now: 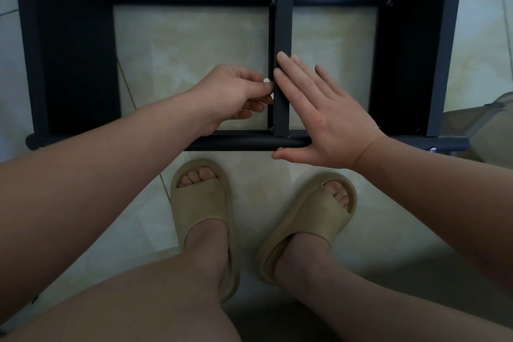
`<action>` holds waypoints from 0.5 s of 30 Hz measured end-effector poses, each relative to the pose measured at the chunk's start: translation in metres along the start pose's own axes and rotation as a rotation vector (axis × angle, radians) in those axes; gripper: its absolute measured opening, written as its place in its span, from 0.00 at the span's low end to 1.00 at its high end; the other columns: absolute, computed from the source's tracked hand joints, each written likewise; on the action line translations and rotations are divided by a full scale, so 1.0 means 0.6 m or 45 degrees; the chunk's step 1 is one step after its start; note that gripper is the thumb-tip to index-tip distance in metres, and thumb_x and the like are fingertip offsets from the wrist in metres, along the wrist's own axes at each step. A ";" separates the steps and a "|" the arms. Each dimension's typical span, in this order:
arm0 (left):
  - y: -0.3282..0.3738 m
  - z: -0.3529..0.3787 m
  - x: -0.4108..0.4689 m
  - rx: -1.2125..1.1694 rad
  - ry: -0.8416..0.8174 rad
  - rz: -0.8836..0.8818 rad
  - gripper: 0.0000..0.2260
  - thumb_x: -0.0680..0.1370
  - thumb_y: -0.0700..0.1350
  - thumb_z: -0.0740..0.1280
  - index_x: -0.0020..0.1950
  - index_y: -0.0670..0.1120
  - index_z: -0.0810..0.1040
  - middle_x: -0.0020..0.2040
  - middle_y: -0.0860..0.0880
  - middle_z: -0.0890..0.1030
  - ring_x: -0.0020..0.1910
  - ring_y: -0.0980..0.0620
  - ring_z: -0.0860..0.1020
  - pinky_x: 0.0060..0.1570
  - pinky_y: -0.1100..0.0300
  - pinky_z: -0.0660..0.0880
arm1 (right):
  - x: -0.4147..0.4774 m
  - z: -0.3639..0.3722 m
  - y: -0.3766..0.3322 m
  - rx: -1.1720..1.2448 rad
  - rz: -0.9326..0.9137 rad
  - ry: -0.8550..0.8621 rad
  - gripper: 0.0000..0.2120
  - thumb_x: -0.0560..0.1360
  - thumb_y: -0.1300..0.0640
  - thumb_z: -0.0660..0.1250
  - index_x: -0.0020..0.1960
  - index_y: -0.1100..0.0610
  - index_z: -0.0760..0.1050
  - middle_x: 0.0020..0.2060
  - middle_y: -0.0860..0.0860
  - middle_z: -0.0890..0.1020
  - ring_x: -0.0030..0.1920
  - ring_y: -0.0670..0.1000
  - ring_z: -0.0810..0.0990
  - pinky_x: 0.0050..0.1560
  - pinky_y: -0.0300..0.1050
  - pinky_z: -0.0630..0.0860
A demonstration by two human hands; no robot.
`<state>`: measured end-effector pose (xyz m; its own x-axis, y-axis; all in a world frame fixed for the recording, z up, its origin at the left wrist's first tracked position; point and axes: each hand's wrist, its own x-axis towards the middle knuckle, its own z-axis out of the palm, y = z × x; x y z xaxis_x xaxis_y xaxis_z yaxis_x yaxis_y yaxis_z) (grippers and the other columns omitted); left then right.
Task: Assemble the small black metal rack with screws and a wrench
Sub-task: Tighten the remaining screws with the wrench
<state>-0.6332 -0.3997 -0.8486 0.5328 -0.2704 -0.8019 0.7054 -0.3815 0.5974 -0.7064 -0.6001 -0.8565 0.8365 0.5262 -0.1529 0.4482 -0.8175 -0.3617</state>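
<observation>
The black metal rack [69, 50] stands on the tiled floor in front of me, with two dark side panels, round cross tubes and a flat centre bar [283, 22]. My right hand [322, 116] lies flat with straight fingers against the right side of the centre bar, thumb under the near tube [236, 143]. My left hand [236, 94] has its fingers curled at the bar's left edge and pinches something small there; what it holds is hidden. Screws [389, 3] show at the joints.
My feet in tan slippers [202, 211] stand just before the near tube. A grey-beige object [483, 130] sits at the right edge beside the rack. Pale floor tiles [194, 44] show through the frame's openings.
</observation>
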 end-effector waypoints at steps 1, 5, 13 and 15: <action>0.000 0.001 0.000 0.002 -0.004 0.003 0.02 0.79 0.46 0.70 0.47 0.50 0.81 0.38 0.54 0.85 0.37 0.58 0.81 0.45 0.60 0.75 | 0.000 0.000 0.000 0.002 0.000 0.002 0.53 0.74 0.27 0.62 0.82 0.64 0.51 0.82 0.59 0.50 0.82 0.58 0.49 0.80 0.63 0.54; -0.004 -0.001 0.000 0.068 -0.040 -0.031 0.02 0.79 0.46 0.71 0.47 0.49 0.80 0.39 0.53 0.85 0.37 0.58 0.81 0.43 0.61 0.75 | 0.000 0.001 0.000 -0.009 -0.004 -0.007 0.53 0.74 0.26 0.61 0.82 0.63 0.50 0.82 0.59 0.50 0.82 0.58 0.48 0.79 0.63 0.54; -0.002 -0.001 -0.003 0.003 -0.040 -0.070 0.03 0.79 0.46 0.70 0.46 0.48 0.80 0.39 0.52 0.85 0.38 0.57 0.82 0.42 0.61 0.75 | 0.000 -0.001 -0.001 -0.001 -0.001 -0.010 0.53 0.74 0.27 0.61 0.82 0.64 0.50 0.82 0.59 0.50 0.82 0.58 0.48 0.80 0.63 0.53; 0.001 -0.001 -0.004 -0.031 -0.056 -0.084 0.04 0.80 0.46 0.69 0.45 0.48 0.80 0.38 0.52 0.85 0.38 0.56 0.82 0.42 0.61 0.75 | 0.000 -0.001 -0.001 0.000 0.002 -0.010 0.53 0.74 0.27 0.61 0.82 0.64 0.50 0.82 0.59 0.50 0.82 0.58 0.48 0.80 0.63 0.53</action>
<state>-0.6337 -0.3987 -0.8463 0.4643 -0.2843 -0.8388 0.7495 -0.3784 0.5432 -0.7064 -0.5997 -0.8560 0.8346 0.5268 -0.1608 0.4470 -0.8183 -0.3613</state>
